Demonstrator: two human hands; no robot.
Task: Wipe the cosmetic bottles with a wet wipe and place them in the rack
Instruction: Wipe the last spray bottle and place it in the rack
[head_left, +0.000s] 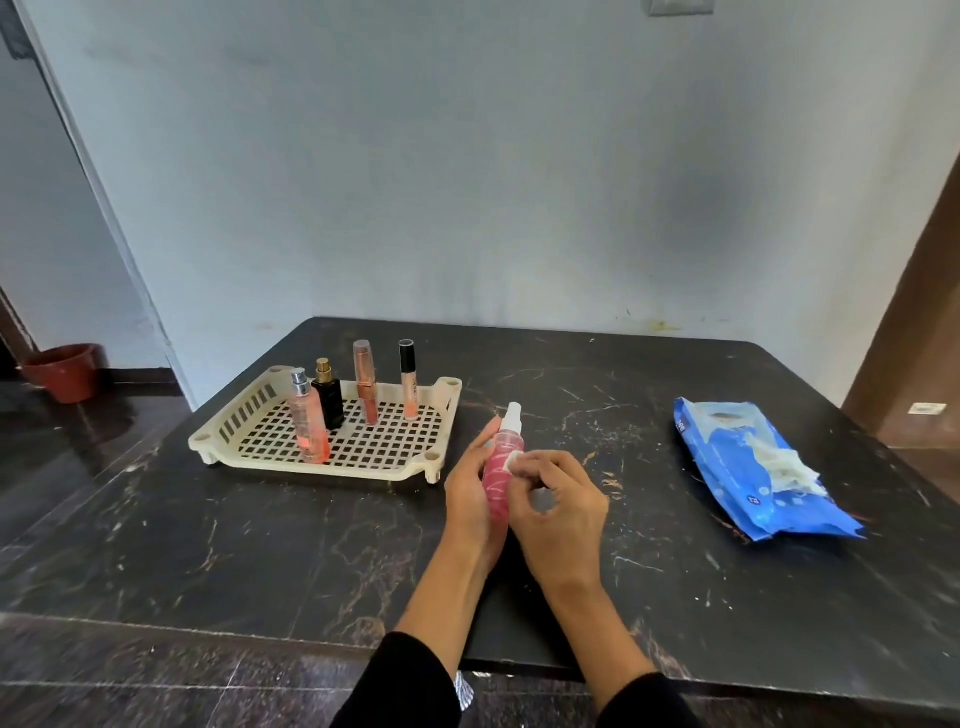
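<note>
My left hand (470, 488) grips a pink spray bottle (500, 470) with a white nozzle, held upright above the dark table. My right hand (558, 501) pinches a small white wet wipe (515, 460) against the bottle's side. To the left stands a cream plastic rack (249, 410) with a grid floor. Several cosmetics stand upright in it: a pink spray bottle (307, 415), a black perfume bottle (327, 397), a rose-gold tube (364, 382) and a black-capped lip gloss (408, 379).
A blue pack of wet wipes (748, 478) lies open at the right of the black marble table (260, 540), a wipe sticking out of it. The wall rises right behind the table. A red pot (65, 371) sits on the floor at far left.
</note>
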